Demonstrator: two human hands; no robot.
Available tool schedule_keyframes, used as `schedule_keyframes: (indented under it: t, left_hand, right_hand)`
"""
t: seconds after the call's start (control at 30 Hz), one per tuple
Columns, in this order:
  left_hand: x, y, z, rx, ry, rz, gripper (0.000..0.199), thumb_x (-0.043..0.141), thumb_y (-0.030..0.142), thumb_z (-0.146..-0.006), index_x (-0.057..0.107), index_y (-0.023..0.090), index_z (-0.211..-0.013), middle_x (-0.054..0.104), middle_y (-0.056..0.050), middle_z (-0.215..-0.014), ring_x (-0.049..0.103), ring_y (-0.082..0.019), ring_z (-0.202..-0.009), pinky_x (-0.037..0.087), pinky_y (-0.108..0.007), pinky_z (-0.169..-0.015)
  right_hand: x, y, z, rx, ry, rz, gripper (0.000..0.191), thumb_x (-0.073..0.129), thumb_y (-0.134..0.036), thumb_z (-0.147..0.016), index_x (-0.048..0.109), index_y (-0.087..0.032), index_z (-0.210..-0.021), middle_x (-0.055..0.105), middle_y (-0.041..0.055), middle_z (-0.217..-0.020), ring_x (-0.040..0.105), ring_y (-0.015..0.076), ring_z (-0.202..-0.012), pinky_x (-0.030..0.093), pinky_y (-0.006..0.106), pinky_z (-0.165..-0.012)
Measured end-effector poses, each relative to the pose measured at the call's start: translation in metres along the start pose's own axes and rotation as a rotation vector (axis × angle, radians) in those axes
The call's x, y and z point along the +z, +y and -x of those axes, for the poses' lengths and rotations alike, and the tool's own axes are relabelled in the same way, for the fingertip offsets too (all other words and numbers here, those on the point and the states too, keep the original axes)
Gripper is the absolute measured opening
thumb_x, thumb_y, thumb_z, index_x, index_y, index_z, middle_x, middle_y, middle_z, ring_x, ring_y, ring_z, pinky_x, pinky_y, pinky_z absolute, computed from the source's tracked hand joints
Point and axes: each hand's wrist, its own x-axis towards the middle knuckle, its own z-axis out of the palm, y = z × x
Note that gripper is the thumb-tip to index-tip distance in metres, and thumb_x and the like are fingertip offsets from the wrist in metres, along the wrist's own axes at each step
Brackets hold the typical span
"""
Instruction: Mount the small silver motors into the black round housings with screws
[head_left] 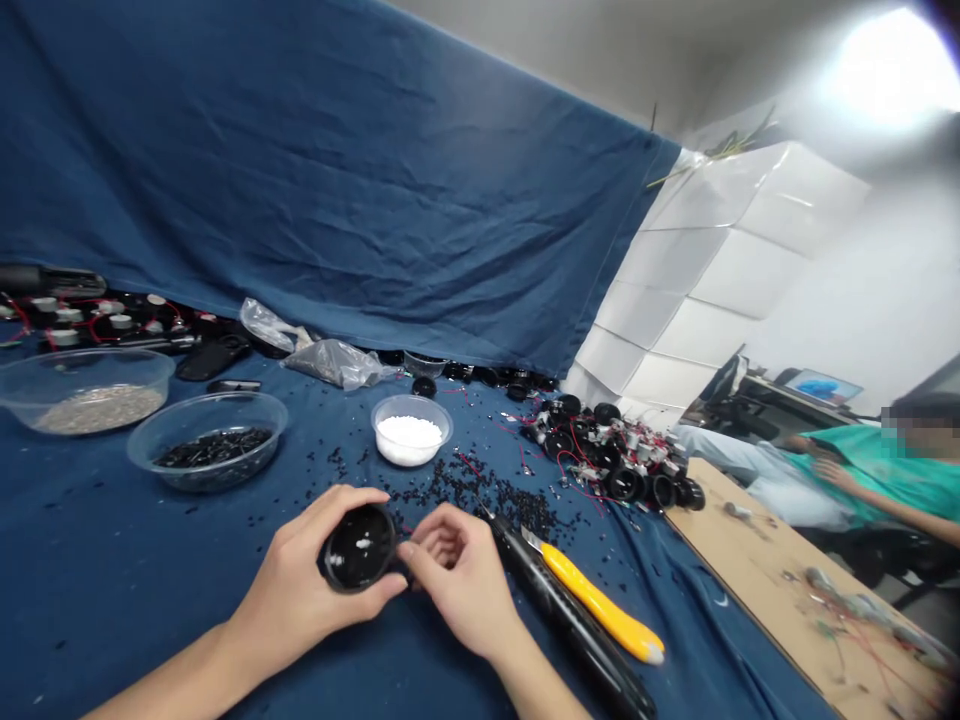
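Snugly cradled in the curled left hand (300, 590): a glossy black cap (358, 547), rim pinched by right hand (457, 585) fingertips.

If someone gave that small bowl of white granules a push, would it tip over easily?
The small clear plastic bowl looks thin-walled, so it is probably light and may slide. The wrinkled blue cloth beneath it could let it wobble. The loose white granules nearly fill it, so they would likely spill if it tilted.

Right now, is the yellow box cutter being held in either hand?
No, the yellow box cutter lies on the blue cloth beside the right hand, with no fingers on it.
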Motion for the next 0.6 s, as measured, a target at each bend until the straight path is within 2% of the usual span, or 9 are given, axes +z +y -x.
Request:
schedule_keyframes:
  t: [0.03,0.07,0.13,0.2,0.33,0.43,0.53,0.6]
  left_hand:
    - [0.001,0.002,0.001,0.057,-0.019,0.005,0.044,0.080,0.037,-0.066,0.061,0.023,-0.103,0.064,-0.003,-0.090,0.058,-0.024,-0.083,0.045,-0.032,-0.078]
    - [0.002,0.003,0.002,0.120,-0.044,0.015,0.043,0.081,0.037,-0.066,0.060,0.023,-0.101,0.063,-0.003,-0.088,0.056,-0.024,-0.083,0.044,-0.033,-0.078]
    - [0.005,0.003,0.005,0.236,-0.073,0.038,0.043,0.082,0.035,-0.064,0.058,0.023,-0.098,0.061,-0.004,-0.090,0.054,-0.024,-0.086,0.043,-0.034,-0.081]
    - [0.007,0.002,0.007,0.294,-0.077,0.066,0.044,0.081,0.032,-0.064,0.055,0.023,-0.097,0.059,-0.005,-0.096,0.054,-0.025,-0.093,0.043,-0.035,-0.085]
    - [0.011,-0.002,0.011,0.293,-0.125,0.175,0.044,0.077,0.030,-0.068,0.049,0.023,-0.101,0.058,-0.008,-0.106,0.056,-0.025,-0.098,0.044,-0.035,-0.087]
    - [0.012,-0.004,0.014,0.309,-0.158,0.234,0.047,0.078,0.034,-0.068,0.048,0.023,-0.103,0.059,-0.007,-0.099,0.057,-0.026,-0.094,0.045,-0.036,-0.086]
    - [0.011,-0.006,0.014,0.275,-0.162,0.275,0.046,0.077,0.035,-0.069,0.049,0.022,-0.103,0.058,-0.006,-0.097,0.057,-0.025,-0.092,0.045,-0.036,-0.084]
    - [0.010,-0.006,0.014,0.254,-0.153,0.311,0.045,0.075,0.033,-0.069,0.049,0.022,-0.104,0.058,-0.005,-0.098,0.058,-0.023,-0.092,0.046,-0.035,-0.084]
  right_hand:
    - [0.000,-0.003,0.001,-0.136,0.054,0.126,0.015,0.073,-0.024,-0.075,0.064,-0.018,-0.085,0.065,-0.0003,-0.073,0.061,0.0122,-0.067,0.048,0.023,-0.067]
    - [0.000,-0.004,0.002,-0.264,0.060,0.259,0.019,0.071,-0.017,-0.074,0.066,-0.019,-0.092,0.067,0.0013,-0.084,0.062,0.0146,-0.080,0.047,0.026,-0.077]
    - [0.000,-0.006,0.004,-0.427,-0.048,0.453,0.027,0.068,-0.009,-0.072,0.068,-0.020,-0.097,0.068,0.0043,-0.100,0.060,0.0195,-0.096,0.044,0.032,-0.089]
    - [0.002,-0.006,0.006,-0.436,-0.171,0.487,0.023,0.067,-0.008,-0.074,0.068,-0.020,-0.094,0.067,0.0041,-0.099,0.059,0.0201,-0.097,0.043,0.032,-0.089]
    - [0.005,-0.008,0.010,-0.367,-0.270,0.419,0.006,0.065,-0.016,-0.083,0.067,-0.019,-0.087,0.066,0.0039,-0.098,0.058,0.0199,-0.096,0.042,0.031,-0.089]
    - [0.004,-0.010,0.010,-0.336,-0.274,0.394,0.007,0.071,-0.025,-0.081,0.067,-0.019,-0.082,0.065,0.0030,-0.093,0.058,0.0196,-0.092,0.043,0.030,-0.086]
    - [0.004,-0.009,0.010,-0.372,-0.228,0.421,0.012,0.073,-0.028,-0.081,0.066,-0.018,-0.079,0.062,0.0015,-0.083,0.056,0.0173,-0.083,0.042,0.028,-0.078]
    - [0.006,-0.005,0.011,-0.405,-0.203,0.447,0.013,0.070,-0.029,-0.084,0.064,-0.018,-0.081,0.062,0.0017,-0.084,0.055,0.0169,-0.082,0.042,0.027,-0.078]
